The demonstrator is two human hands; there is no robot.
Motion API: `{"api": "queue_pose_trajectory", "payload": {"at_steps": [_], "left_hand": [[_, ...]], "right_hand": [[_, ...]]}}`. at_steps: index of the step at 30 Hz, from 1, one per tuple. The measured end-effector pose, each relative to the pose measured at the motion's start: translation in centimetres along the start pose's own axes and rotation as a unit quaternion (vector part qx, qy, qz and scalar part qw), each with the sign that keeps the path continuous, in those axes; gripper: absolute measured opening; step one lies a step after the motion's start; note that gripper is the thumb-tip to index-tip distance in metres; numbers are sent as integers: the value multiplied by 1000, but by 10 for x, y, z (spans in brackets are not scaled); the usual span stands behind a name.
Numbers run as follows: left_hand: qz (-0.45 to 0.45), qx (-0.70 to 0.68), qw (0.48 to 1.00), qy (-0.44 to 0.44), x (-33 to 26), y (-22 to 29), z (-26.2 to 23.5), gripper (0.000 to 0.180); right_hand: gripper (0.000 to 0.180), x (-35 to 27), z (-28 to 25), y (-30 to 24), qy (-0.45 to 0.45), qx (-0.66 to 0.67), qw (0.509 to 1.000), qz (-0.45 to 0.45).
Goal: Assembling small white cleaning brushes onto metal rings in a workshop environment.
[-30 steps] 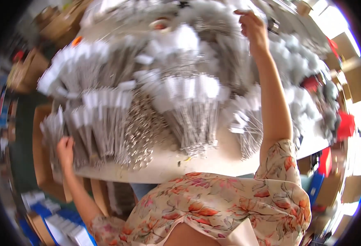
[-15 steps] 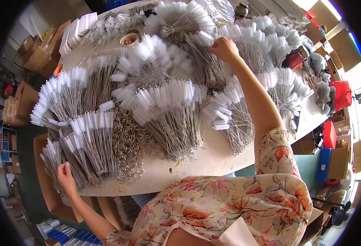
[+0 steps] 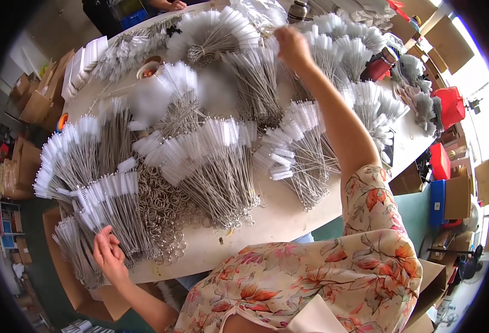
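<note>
My left hand [image 3: 110, 252] is over the table's near left corner, fingers loosely bent and apart, with nothing visible in them. It is beside a bundle of straw brushes [image 3: 116, 208] with white bristle heads and thin wire handles. My right arm reaches across the table. My right hand [image 3: 294, 47], smeared by motion, is above the far brush bundles, close to a bundle of wire-handled brushes [image 3: 255, 77]; its fingers and anything in them cannot be made out. Between the near bundles lies a heap of metal rings [image 3: 158, 194]. A large brush bundle [image 3: 211, 172] fills the middle.
More brushes [image 3: 305, 152] lie to the right. A small tub [image 3: 149, 69], white boxes [image 3: 86, 58] and a dark jar [image 3: 299, 11] stand farther back. Another person's hand [image 3: 176, 5] rests at the far edge. An open carton [image 3: 69, 272] stands below the left corner.
My left hand has moved slightly right and its fingers have loosened. My right hand has moved a little farther away over the table. Another person's hand has come into view at the far edge.
</note>
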State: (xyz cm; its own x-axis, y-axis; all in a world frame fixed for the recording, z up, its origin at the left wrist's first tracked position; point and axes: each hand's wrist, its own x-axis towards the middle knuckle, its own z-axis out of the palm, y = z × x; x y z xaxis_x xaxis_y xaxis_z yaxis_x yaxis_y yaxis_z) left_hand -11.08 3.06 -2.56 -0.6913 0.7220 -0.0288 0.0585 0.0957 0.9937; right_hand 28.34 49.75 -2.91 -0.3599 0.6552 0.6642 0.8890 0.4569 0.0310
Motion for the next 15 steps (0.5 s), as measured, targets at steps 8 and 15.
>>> {"api": "queue_pose_trajectory", "payload": {"at_steps": [8,15], "left_hand": [[-40,-33,997,54,-27,-19,-38,27],[-110,-98,988,47,-38,-26,-18,18]], "right_hand": [[51,29,-30,116,-192,-76,922,327],[48,-41,29,225,-329,-175,923,94]]}}
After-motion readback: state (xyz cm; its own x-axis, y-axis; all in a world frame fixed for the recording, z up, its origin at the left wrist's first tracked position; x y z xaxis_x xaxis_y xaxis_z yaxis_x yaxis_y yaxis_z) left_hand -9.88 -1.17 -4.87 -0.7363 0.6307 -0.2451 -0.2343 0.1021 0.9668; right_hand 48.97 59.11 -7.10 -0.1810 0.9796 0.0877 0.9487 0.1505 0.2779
